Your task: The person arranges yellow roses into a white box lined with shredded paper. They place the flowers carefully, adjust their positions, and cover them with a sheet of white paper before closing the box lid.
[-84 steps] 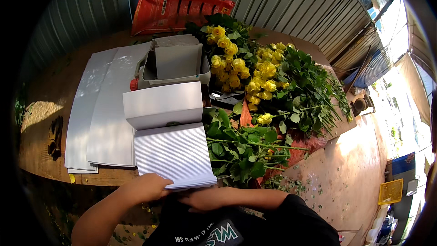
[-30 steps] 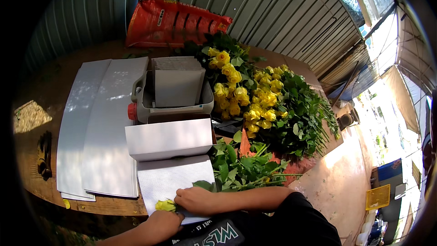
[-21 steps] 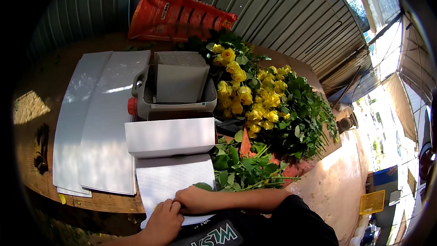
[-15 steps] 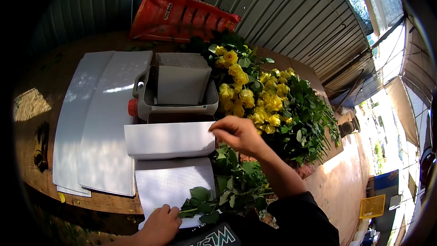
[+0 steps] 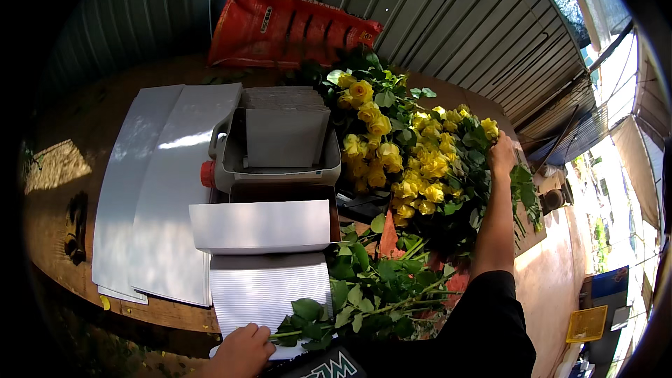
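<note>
My left hand (image 5: 245,351) is closed at the near end of a white corrugated sheet (image 5: 269,285), around the end of a leafy rose stem (image 5: 287,334). Leaves (image 5: 364,297) spread right from it; whatever bloom it bears is hidden. At the far right, my right arm reaches over a pile of yellow roses (image 5: 428,161). The fingers of my right hand (image 5: 501,154) are closed just under the bloom of one yellow rose (image 5: 490,129). A folded white flap (image 5: 262,225) stands up beyond the corrugated sheet.
A cut-open plastic jerrycan (image 5: 280,176) with a red cap holds grey cardboard pieces (image 5: 287,136). Large white sheets (image 5: 164,203) lie stacked on the left of the wooden table (image 5: 52,227). A red bag (image 5: 290,31) leans against the corrugated metal wall (image 5: 448,21).
My right hand has left the right edge of the white flap and moved far right to a yellow rose on the pile. My left hand stays at the corrugated sheet. The view has shifted slightly.
</note>
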Demonstrator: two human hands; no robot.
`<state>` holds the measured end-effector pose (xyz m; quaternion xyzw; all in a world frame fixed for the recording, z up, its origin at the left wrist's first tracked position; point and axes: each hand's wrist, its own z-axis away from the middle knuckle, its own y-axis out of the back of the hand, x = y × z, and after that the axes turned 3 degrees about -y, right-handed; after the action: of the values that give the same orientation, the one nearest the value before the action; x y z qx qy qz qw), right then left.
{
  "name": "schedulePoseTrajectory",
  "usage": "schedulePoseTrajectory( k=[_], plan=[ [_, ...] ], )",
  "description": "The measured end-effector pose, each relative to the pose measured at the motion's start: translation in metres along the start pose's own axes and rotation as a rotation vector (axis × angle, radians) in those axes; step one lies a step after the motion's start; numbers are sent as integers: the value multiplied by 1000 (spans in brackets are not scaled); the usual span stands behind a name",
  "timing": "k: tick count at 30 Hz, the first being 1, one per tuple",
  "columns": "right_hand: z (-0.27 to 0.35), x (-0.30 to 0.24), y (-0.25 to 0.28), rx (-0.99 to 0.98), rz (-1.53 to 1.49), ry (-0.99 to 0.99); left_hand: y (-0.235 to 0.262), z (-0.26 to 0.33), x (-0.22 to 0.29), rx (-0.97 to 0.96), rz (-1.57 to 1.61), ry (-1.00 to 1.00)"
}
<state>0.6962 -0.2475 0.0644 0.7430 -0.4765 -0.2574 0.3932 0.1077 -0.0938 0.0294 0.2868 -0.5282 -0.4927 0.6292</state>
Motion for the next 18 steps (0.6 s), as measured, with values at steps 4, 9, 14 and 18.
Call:
schedulePoseTrajectory(
  k=[4,9,14,18],
  plan=[
    [-13,19,-46,-509,70,37,1,-2,-2,9,7,-24],
    [-18,25,-91,-880,9,190,3,-1,3,25,19,50],
    [21,3,-12,-1014,-253,114,-2,2,4,35,51,67],
    [43,40,-8,-579,-447,122,-2,1,4,77,39,32]
  ],
)
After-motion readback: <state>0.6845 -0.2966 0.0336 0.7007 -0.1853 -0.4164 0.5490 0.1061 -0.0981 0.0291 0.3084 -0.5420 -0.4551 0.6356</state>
